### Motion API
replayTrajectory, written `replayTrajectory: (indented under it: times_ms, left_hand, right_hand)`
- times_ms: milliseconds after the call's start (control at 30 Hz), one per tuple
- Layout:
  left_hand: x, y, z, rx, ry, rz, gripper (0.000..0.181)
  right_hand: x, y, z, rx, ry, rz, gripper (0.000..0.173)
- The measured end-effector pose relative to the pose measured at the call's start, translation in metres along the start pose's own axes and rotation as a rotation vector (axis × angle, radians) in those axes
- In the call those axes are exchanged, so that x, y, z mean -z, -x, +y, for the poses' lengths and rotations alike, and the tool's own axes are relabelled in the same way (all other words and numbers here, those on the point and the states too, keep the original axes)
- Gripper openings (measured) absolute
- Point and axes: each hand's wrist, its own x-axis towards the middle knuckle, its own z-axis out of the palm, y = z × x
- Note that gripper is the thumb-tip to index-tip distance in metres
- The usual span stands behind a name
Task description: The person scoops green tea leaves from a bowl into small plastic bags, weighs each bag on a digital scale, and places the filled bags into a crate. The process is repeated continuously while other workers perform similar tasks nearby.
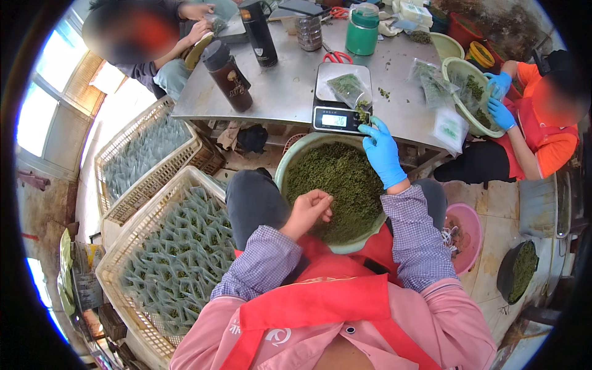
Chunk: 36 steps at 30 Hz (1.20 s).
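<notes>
My bare left hand [311,212] is above a pale green basin [283,169] between my knees, its fingers curled together and nothing visible in them. Small green berries on stalks [335,180], like green peppercorns, fill the basin. My right hand [383,149], in a blue glove, reaches to the front right corner of a digital scale [321,98]. At its fingertips is a small green berry sprig [362,111], which overlaps the scale's edge. On the weighing plate lies a clear plastic bag [348,88] with green contents. The scale's display is lit.
Left of me stand plastic crates [134,296] packed with filled bags. The steel table [286,92] carries two dark bottles [231,83], red scissors [337,56] and a green-lidded jar [362,32]. Co-workers sit at both sides, one with a basin [455,97]. A pink tub [471,231] is at right.
</notes>
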Motion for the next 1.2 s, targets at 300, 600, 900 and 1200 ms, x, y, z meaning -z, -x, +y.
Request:
replayTrajectory:
  times_ms: [300, 600, 900, 1200]
  left_hand:
    - [-0.004, 0.000, 0.003, 0.025, -0.007, -0.054, 0.021]
    - [-0.002, -0.003, -0.004, 0.032, -0.112, -0.064, 0.018]
    - [-0.011, 0.000, 0.025, -0.577, -1.006, -0.137, 0.035]
    - [-0.016, -0.059, 0.091, -0.789, -1.260, 0.149, 0.033]
  right_hand:
    - [-0.015, -0.046, -0.012, 0.002, -0.038, -0.002, 0.044]
    - [0.027, -0.028, -0.031, -0.168, -0.355, -0.126, 0.034]
    - [0.054, 0.010, -0.013, -0.403, -0.549, -0.034, 0.028]
    - [0.026, -0.014, -0.015, -0.347, -0.487, -0.072, 0.035]
